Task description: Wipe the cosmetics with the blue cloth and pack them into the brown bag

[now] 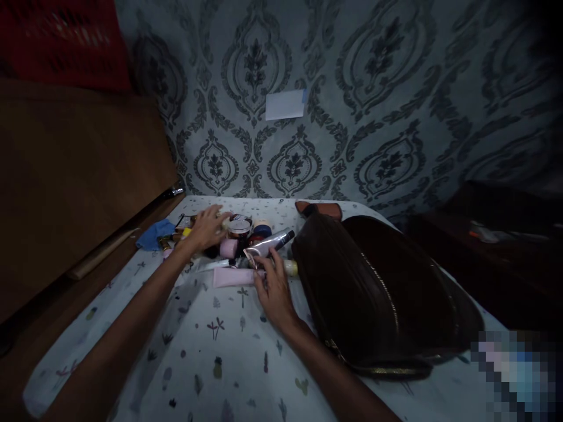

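A heap of cosmetics [240,237] lies on a white printed sheet [229,363]: round jars, a silver tube with a black cap [269,244], a pink tube [233,276] and a yellow-capped item. My left hand [207,228] reaches over the left side of the heap, fingers spread and blurred by motion. My right hand [273,287] rests on the sheet beside the pink tube, its fingertips touching the silver tube's end. A large dark brown bag [378,299] lies right of my right hand.
A blue cloth [153,234] lies at the sheet's left edge by a wooden board [74,181]. Patterned wallpaper with a white paper slip [285,105] stands behind. A brown case [319,209] sits behind the bag. Dark furniture stands at the right.
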A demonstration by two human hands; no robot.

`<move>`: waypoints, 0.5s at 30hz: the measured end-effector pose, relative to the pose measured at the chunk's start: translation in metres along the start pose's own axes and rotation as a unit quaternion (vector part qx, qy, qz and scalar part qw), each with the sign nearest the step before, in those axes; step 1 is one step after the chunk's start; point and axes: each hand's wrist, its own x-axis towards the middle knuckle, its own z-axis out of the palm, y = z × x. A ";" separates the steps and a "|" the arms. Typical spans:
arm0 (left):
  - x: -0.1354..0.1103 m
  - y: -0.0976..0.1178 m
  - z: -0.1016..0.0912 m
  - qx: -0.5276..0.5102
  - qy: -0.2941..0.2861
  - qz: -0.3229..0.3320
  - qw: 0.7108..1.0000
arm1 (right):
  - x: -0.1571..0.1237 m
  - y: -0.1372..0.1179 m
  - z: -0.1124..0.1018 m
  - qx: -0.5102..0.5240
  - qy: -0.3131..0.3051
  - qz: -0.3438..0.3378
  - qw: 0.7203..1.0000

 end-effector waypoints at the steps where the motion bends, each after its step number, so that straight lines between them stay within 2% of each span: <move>1: 0.001 0.010 0.003 -0.027 -0.011 0.057 0.998 | 0.000 0.000 0.000 0.005 0.000 0.002 1.000; 2: 0.002 0.020 0.006 -0.054 -0.025 0.103 0.993 | 0.000 -0.001 -0.001 0.010 0.001 0.003 1.000; 4: 0.006 0.037 0.015 -0.089 -0.050 0.129 0.986 | 0.000 -0.002 -0.003 0.020 0.001 0.001 1.000; 6: 0.013 0.048 0.023 -0.093 -0.053 0.087 0.990 | 0.001 -0.003 -0.004 0.029 -0.004 -0.006 1.000; 9: 0.028 0.055 0.029 -0.092 -0.017 0.018 0.995 | 0.002 -0.005 -0.005 0.046 -0.037 -0.031 0.998; 12: 0.042 0.056 0.024 -0.108 0.025 -0.036 0.993 | 0.003 -0.005 -0.006 0.067 -0.071 -0.060 0.993; 15: 0.039 0.060 0.011 -0.142 0.070 -0.055 0.986 | 0.004 -0.006 -0.006 0.084 -0.057 -0.067 0.993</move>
